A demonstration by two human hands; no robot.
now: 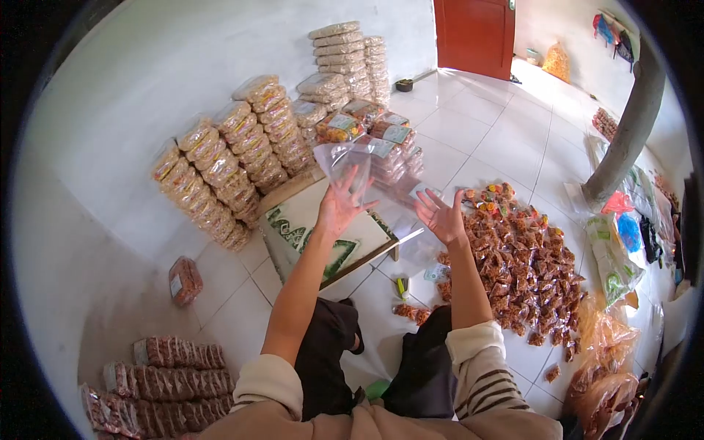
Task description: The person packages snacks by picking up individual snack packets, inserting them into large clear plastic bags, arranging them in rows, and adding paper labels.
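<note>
Head view, left hand: our left hand [342, 204] is raised over the low tabletop [295, 253], thumb apart from the fingers; we cannot tell whether any finger pinches the plastic.
Clear plastic bag: we see the bag [343, 163] at our left fingers, standing up above the tabletop's far side.
Right hand: our right hand [442, 217] is palm up with its fingers spread apart, beside the tabletop's right edge.
Snack packets: a heap of small brown packets [524, 268] lies on the tiled floor [469, 125], just beyond our right forearm.
Wall side: we have tall stacks of bagged pale snacks [213, 161] along the wall, left of the tabletop.
Labelled packs: these [394, 134] sit beyond the bag.
</note>
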